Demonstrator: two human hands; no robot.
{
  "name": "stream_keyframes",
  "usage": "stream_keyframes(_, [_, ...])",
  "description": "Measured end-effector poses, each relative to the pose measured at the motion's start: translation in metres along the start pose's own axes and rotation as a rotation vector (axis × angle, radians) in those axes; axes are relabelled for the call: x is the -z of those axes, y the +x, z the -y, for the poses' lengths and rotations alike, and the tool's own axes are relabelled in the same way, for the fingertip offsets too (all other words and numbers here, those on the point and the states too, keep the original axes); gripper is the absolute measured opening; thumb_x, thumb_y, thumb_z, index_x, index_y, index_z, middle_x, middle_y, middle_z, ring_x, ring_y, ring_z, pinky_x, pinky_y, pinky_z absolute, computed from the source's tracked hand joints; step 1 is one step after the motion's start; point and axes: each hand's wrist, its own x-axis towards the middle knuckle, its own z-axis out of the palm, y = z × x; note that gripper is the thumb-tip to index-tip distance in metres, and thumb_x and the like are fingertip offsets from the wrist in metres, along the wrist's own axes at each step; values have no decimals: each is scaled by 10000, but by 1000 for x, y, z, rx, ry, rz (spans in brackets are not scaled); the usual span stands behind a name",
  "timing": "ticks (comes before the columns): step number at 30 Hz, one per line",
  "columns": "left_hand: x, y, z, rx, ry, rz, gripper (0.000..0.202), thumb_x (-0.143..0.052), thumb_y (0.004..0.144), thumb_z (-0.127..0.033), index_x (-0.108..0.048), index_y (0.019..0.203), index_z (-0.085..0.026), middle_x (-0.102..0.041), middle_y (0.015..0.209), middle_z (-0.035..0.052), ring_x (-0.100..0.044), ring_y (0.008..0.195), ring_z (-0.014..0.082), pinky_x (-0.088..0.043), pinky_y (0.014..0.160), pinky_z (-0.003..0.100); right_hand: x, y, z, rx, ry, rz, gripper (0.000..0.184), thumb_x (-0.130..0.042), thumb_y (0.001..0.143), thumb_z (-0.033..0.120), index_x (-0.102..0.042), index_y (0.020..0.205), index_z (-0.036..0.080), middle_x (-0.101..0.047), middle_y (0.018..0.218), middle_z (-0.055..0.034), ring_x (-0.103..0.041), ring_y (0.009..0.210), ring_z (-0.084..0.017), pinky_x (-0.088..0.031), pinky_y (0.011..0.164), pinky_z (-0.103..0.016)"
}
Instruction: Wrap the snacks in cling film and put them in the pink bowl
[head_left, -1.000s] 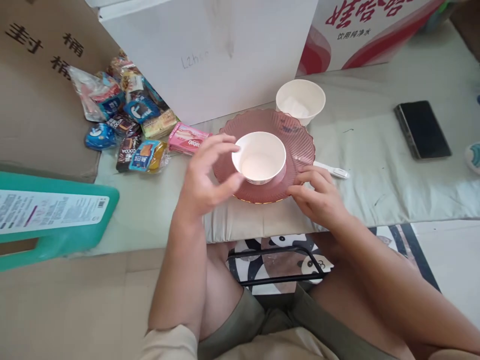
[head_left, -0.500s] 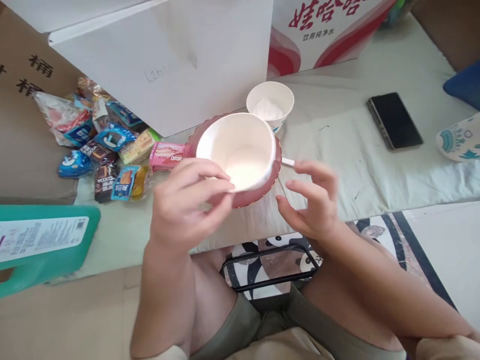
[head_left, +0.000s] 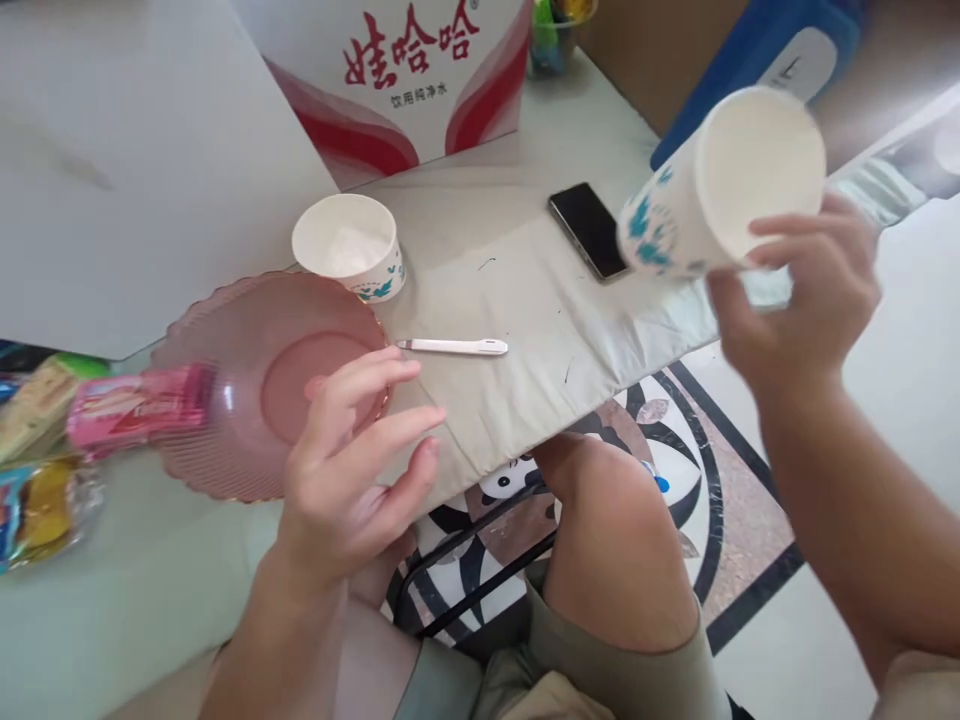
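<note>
From where I'm standing, the right hand (head_left: 810, 300) is raised on the right, thumb and fingers clamped on the rim of a tall cup (head_left: 664, 230), white with a teal leaf print. The cup is tilted in the air, its mouth turned to the near right; inside I see only plain white. Its base hides part of a phone (head_left: 589, 225) lying on the pale cloth (head_left: 517, 310).

The left hand (head_left: 356, 465) holds nothing, fingers spread apart, over the near right edge of a pink plate (head_left: 240, 320); whether it touches the plate, I can't tell. A pink packet (head_left: 139, 405) overlaps the plate's left edge.

Just beyond the plate stands a second cup (head_left: 386, 280), upright, with something white in it. A white pen-like tool (head_left: 461, 347) lies just right of the plate. Farther back are a red-and-white box (head_left: 420, 125) and, far right, a blue container (head_left: 720, 85).
</note>
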Motion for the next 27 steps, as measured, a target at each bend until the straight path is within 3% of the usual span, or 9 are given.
stream_keyframes(2, [-3, 0, 3, 4, 4, 23, 280, -678, 815, -17, -720, 953, -257, -685, 1219, 66, -687, 1227, 280, -632, 1015, 482, -2, 2, -63, -13, -149, -20, 134, -723, 801, 306, -626, 841, 223, -764, 970, -85, -679, 1151, -316, -497, 1043, -540])
stream_keyframes(4, [-4, 0, 6, 11, 18, 43, 279, -684, 803, 6, -716, 915, -248, -681, 1189, 69, -694, 1207, 279, -629, 1006, 475, -8, 4, -106, -115, -273, 0, 157, -740, 748, 326, -639, 769, 208, -740, 847, -89, -675, 1118, -314, -507, 974, -486])
stream_keyframes(7, [-4, 1, 12, 11, 46, 44, 282, -696, 789, 15, -724, 916, -235, -674, 1194, 76, -698, 1200, 287, -634, 988, 471, -10, 6, -130, -247, -483, 110, 319, -659, 862, 475, -686, 737, 182, -728, 797, -120, -649, 1128, -312, -456, 1009, -498])
stream_keyframes(11, [-5, 3, 20, -26, 46, -10, 288, -719, 745, -12, -750, 920, -238, -689, 1175, 70, -720, 1136, 297, -653, 932, 485, 0, 3, -122, -332, -591, 394, 410, -550, 950, 514, -679, 750, 180, -755, 952, -152, -614, 1247, -317, -419, 990, -511])
stream_keyframes(14, [-5, 1, 23, 21, -7, -39, 400, -721, 698, -28, -780, 980, -305, -704, 1168, 56, -722, 1103, 311, -643, 921, 519, 0, 0, -117, -467, -618, 578, 389, -628, 873, 447, -510, 589, 209, -751, 987, -157, -593, 1312, -341, -378, 939, -537])
stream_keyframes(16, [-3, -1, 24, 50, -31, -53, 490, -723, 671, -29, -792, 1038, -347, -711, 1164, 54, -722, 1089, 320, -637, 905, 524, -5, -4, -117, -515, -602, 650, 392, -648, 825, 410, -432, 560, 218, -753, 1024, -163, -631, 1257, -339, -375, 894, -530])
stream_keyframes(19, [2, -5, 26, 78, -13, -68, 498, -722, 682, -54, -789, 1054, -378, -721, 1143, 53, -723, 1061, 324, -617, 828, 516, -14, -11, -115, -541, -532, 734, 314, -664, 800, 382, -469, 607, 229, -763, 1062, -153, -683, 1145, -321, -403, 867, -506])
stream_keyframes(23, [10, -7, 31, 84, 36, -108, 361, -720, 719, -74, -775, 972, -326, -717, 1144, 54, -727, 996, 280, -594, 753, 445, -16, -5, -107, -570, -488, 754, 183, -801, 710, 337, -654, 747, 233, -761, 1192, -158, -627, 1281, -378, -399, 998, -567])
stream_keyframes(27, [20, -9, 36, 134, 109, -160, 198, -697, 803, -142, -763, 944, -264, -710, 1114, 61, -718, 1003, 245, -606, 888, 445, -20, 16, -68, -621, -532, 548, 421, -878, 692, 406, -767, 1038, 194, -645, 1417, -229, -498, 1417, -458, -324, 1064, -682])
